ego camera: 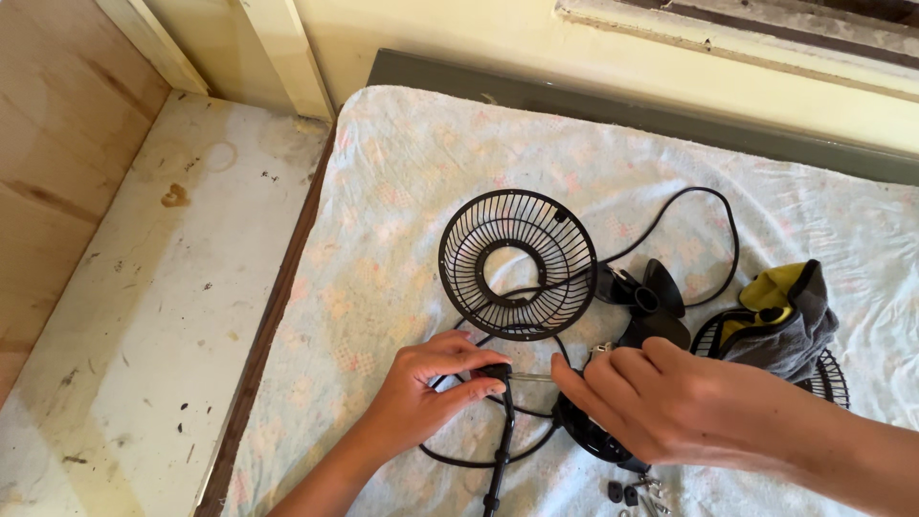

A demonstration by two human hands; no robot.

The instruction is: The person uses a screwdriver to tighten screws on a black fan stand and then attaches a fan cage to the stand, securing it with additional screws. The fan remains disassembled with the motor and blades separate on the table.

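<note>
Screwdriver (502,421) | left hand (431,383) clamped on its black handle | right hand (661,397) pinching its shaft tip | fan grille (518,263) just beyond

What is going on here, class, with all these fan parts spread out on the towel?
A person is working on a small black fan taken apart on a pale towel. The left hand pinches the black handle of a screwdriver, whose shaft points toward the right hand. The right hand rests on the fan body. A round grille lies apart just above, with the blade, a black cord and a grey-yellow cloth nearby. Loose screws lie below.
</note>
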